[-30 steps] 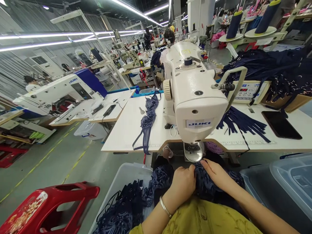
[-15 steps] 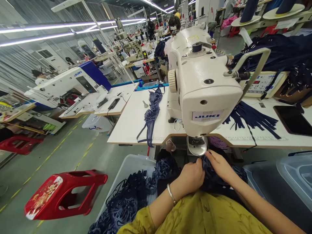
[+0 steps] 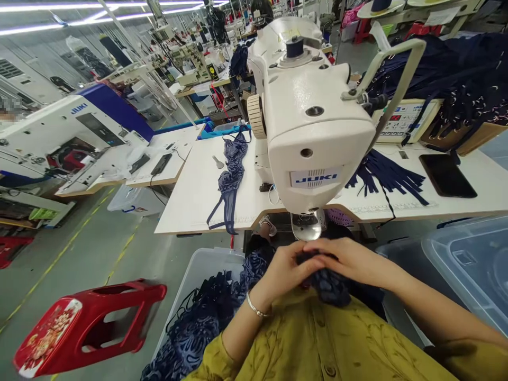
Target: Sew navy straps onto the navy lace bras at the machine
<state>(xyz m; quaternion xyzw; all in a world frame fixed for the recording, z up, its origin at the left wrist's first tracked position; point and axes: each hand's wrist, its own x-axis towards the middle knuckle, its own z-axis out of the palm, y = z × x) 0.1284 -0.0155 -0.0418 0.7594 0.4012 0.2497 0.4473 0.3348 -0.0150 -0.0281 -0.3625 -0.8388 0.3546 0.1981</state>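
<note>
My left hand (image 3: 282, 271) and my right hand (image 3: 351, 258) meet in front of my shirt, just below the needle area of the white sewing machine (image 3: 317, 135). Between them is a bunched navy lace bra (image 3: 332, 288), its dark cloth hanging from under my right hand. Both hands have their fingers closed on it, with the fingertips close together; the exact part pinched is hidden. Another navy bra (image 3: 232, 172) lies stretched out on the white table (image 3: 186, 203), left of the machine. More navy lace bras (image 3: 194, 338) fill the plastic bin (image 3: 216, 254) at my lower left.
A red stool (image 3: 99, 323) stands on the floor at left. A clear plastic box (image 3: 472, 264) sits at right. On the table's right side are navy straps (image 3: 391, 180), a black phone (image 3: 447, 175) and a control panel (image 3: 408, 121). A second machine (image 3: 71, 132) is at left.
The hands have drawn together and back from the machine toward my body, bringing the bra with them. My view has tilted down. The bra on the table stays where it lay.
</note>
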